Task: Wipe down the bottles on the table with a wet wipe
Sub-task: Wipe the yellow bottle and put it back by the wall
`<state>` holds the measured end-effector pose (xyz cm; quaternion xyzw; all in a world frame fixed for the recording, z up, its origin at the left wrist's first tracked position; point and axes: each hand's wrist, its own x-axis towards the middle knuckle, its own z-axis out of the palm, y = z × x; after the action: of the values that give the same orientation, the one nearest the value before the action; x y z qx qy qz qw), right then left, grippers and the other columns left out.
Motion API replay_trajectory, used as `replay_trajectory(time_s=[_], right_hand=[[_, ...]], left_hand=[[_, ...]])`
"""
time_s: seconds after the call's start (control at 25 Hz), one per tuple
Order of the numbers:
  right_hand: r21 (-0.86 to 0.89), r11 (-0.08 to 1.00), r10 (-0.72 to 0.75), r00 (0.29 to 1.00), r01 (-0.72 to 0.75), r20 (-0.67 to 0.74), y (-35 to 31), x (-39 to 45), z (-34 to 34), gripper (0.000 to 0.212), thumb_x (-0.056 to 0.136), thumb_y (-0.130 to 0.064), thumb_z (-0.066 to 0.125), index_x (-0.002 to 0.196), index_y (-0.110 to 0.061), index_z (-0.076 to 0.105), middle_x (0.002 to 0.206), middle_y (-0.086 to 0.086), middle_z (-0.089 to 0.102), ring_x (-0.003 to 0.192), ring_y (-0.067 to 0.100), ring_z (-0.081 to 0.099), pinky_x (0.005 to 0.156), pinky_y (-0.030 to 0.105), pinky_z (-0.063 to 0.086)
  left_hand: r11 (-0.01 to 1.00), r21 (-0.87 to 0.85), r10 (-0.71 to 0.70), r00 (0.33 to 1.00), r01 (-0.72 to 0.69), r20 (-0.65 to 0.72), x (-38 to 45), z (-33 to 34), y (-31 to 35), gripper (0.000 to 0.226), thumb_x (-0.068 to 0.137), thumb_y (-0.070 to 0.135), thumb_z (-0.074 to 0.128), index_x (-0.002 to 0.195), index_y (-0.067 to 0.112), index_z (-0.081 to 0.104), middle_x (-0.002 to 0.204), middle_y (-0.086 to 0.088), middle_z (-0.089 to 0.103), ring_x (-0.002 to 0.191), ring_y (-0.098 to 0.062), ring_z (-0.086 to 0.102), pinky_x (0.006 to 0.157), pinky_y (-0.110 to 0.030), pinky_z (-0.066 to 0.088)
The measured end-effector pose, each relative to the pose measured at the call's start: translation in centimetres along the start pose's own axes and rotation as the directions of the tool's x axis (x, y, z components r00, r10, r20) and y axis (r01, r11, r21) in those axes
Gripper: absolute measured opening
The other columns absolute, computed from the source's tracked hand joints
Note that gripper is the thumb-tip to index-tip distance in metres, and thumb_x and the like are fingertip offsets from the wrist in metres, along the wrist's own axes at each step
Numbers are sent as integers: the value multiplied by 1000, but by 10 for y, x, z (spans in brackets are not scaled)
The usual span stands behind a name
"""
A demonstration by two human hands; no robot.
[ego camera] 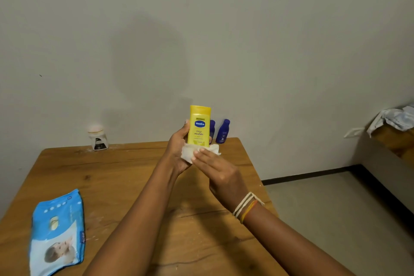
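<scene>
While left hand (pixel 179 141) grips upright yellow bottle (pixel 199 125), right hand (pixel 215 168) presses wet wipe (pixel 190 152) flat-fingered against its base; two blue bottles (pixel 223 131) stand just behind, wipes pack (pixel 57 233) well apart.

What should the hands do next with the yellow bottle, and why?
Probably slide the wet wipe upward. The left hand holds the yellow bottle upright above the table, and the right hand presses the wipe only around its bottom, so the label and cap look unwiped.

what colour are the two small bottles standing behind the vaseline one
Dark blue, both small bottles, seen in the head view.
</scene>
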<state>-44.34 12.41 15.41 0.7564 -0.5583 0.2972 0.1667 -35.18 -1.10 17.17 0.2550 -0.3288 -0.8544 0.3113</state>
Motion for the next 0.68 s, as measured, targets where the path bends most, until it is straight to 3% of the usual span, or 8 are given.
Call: replay_trajectory(time_s=[0.08, 0.16, 0.24, 0.32, 0.44, 0.56, 0.68], right_hand=[[20, 1000, -16, 1000, 17, -15, 8, -1, -11, 26, 89, -16, 56, 107, -5, 70, 111, 12, 70, 108, 23, 64, 86, 41, 56], [77, 992, 111, 980, -100, -164, 24, 19, -22, 24, 82, -3, 66, 105, -2, 71, 107, 13, 71, 103, 24, 66, 86, 42, 56], [111, 970, 240, 932, -217, -272, 37, 52, -31, 37, 74, 12, 65, 109, 1, 68, 112, 15, 68, 106, 28, 64, 93, 41, 52], [89, 968, 250, 944, -236, -216, 37, 77, -31, 37, 78, 6, 62, 115, 0, 65, 120, 17, 64, 113, 31, 60, 98, 40, 49], [3, 978, 209, 975, -210, -72, 23, 71, -14, 41, 83, -1, 65, 124, -3, 60, 131, 15, 57, 126, 32, 50, 99, 41, 48], [-18, 993, 117, 992, -118, -40, 9, 28, 1, 49, 77, 10, 67, 124, -2, 59, 130, 16, 58, 125, 30, 51, 95, 43, 51], [19, 998, 52, 999, -52, 1, 1, -2, 0, 38, 77, 1, 68, 114, -5, 67, 118, 13, 66, 115, 25, 60, 88, 41, 56]], left_hand=[[1000, -14, -5, 1000, 6, 13, 1, -2, -4, 56, 96, 52, 32, 110, 9, 64, 91, -16, 71, 71, -26, 70, 64, -35, 58], [997, -73, 7, 999, -4, 47, 2, 0, -8, 54, 97, 50, 31, 110, 11, 66, 99, -12, 72, 79, -25, 71, 66, -36, 58], [1000, -27, 7, 1000, -6, 21, 4, 3, -10, 50, 96, 50, 34, 102, 15, 69, 93, -9, 74, 78, -25, 72, 65, -41, 58], [1000, 13, 8, 1000, -8, -6, 4, 6, -11, 48, 95, 51, 39, 99, 15, 71, 89, -10, 73, 74, -26, 71, 63, -41, 57], [997, -64, 41, 999, -39, 27, 3, 10, -7, 46, 97, 45, 40, 103, 12, 72, 99, -12, 73, 88, -26, 71, 72, -39, 57], [998, -43, 46, 999, -46, 0, 3, 4, 1, 50, 96, 48, 38, 104, 8, 67, 92, -12, 73, 82, -24, 71, 70, -35, 58], [998, 40, 42, 998, -40, -45, 4, 0, 3, 50, 95, 51, 38, 103, 10, 66, 87, -14, 73, 73, -25, 72, 60, -34, 58]])
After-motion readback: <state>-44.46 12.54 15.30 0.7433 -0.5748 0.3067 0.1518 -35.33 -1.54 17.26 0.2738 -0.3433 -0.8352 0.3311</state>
